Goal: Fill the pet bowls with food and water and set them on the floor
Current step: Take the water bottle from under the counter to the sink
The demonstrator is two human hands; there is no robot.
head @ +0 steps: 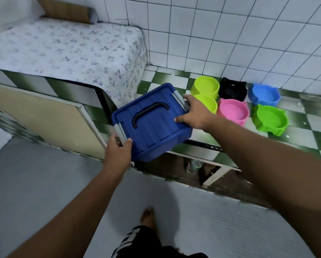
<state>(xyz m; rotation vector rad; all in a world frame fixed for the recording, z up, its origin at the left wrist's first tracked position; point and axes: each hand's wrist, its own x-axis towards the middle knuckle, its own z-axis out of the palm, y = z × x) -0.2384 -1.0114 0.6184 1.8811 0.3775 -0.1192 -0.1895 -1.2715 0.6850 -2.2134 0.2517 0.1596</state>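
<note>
Nearest, the left hand grips the blue box at its near grey clasp, while the right hand grips the far clasp, holding the box over the checkered counter's edge. Beyond, six coloured pet bowls sit grouped near the tiled wall.

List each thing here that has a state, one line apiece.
blue box: lid on, tilted, held at both ends
left hand: grips the box's near end
right hand: grips the box's far end
lime double bowl: upright, empty
pink bowl: upright, empty
blue bowl: upright, empty
green bowl: upright, empty
black bowl: upright, contents unclear
</note>
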